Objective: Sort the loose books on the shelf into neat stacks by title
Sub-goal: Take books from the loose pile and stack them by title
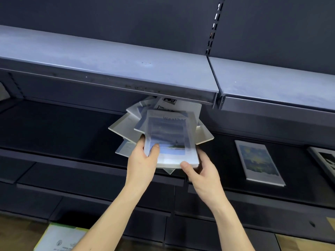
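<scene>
— On the dark shelf (pixel 72 131), what are you doing?
— Picking from the messy pile (pixel 126 127). My left hand (pixel 143 158) and right hand (pixel 203 174) both grip the Weather book (pixel 172 140).
— Next?
— I think it needs its own stack, away from the yellow book (pixel 257 162) on the right.

A dark lower shelf (pixel 72 134) is seen beneath a grey upper shelf (pixel 108 66). A fanned pile of books (pixel 126 129) lies on it at the middle, and a starry-cover book (pixel 259 162) lies flat to the right, well apart.
</scene>
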